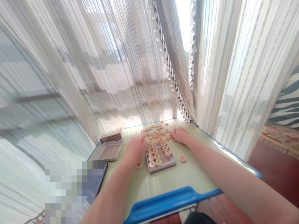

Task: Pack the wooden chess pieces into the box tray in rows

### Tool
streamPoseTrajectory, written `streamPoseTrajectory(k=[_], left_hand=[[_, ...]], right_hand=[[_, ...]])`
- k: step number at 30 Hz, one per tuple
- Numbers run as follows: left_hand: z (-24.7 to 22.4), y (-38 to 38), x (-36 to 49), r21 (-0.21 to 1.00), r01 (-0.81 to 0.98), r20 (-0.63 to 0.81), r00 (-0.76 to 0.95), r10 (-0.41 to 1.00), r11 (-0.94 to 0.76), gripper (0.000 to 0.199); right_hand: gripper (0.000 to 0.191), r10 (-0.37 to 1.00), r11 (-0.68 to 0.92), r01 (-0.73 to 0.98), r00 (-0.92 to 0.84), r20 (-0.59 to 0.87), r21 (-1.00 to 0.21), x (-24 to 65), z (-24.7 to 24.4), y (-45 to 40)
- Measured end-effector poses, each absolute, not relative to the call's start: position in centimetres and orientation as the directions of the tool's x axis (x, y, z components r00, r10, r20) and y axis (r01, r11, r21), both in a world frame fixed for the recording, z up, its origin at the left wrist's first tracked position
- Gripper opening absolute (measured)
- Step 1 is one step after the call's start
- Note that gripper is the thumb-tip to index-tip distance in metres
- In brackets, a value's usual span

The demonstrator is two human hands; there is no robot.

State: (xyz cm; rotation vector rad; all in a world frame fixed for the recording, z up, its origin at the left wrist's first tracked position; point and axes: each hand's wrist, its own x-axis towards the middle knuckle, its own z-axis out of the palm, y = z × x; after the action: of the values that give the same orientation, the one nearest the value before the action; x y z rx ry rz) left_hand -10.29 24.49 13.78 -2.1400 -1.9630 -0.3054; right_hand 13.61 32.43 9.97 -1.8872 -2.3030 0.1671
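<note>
On the pale table sits a shallow cardboard box tray (165,159) with round Chinese chess pieces (158,162) in rows along its left side and a few at its right. My left hand (136,147) is at the tray's upper left corner, fingers curled together; whatever they hold is hidden. Beyond the tray's right side, my right hand (181,135) reaches over loose pieces (159,136) with its fingers apart, the tips beside or touching pieces. One red-marked piece (182,159) lies right of the tray, and another (138,165) lies left of it, under my left wrist.
A second shallow box part (109,151) lies at the left, with a closed box (111,135) behind it. A dark-edged device, partly blurred out, is at the near left. The table (198,174) has a blue rim (163,202). Sheer curtains (116,62) hang behind it.
</note>
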Motion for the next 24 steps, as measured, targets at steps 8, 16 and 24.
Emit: streamPoseTrajectory(k=[8, 16, 24], left_hand=[[13.11, 25.13, -11.22, -0.054, 0.998, 0.220, 0.035, 0.975, -0.024, 0.036], [13.00, 25.07, -10.88, -0.037, 0.997, 0.209, 0.077, 0.975, -0.071, 0.038], [12.83, 25.12, -10.92, -0.041, 0.998, 0.198, 0.061, 0.978, -0.054, 0.038]], right_hand=[[0.056, 0.988, 0.148, 0.969, -0.134, 0.082, -0.196, 13.47, 9.44, 32.73], [0.060, 0.988, 0.146, 0.968, -0.133, 0.079, -0.205, 13.76, 9.19, 33.07], [0.060, 0.992, 0.121, 0.969, -0.110, 0.064, -0.216, 13.55, 9.44, 32.74]])
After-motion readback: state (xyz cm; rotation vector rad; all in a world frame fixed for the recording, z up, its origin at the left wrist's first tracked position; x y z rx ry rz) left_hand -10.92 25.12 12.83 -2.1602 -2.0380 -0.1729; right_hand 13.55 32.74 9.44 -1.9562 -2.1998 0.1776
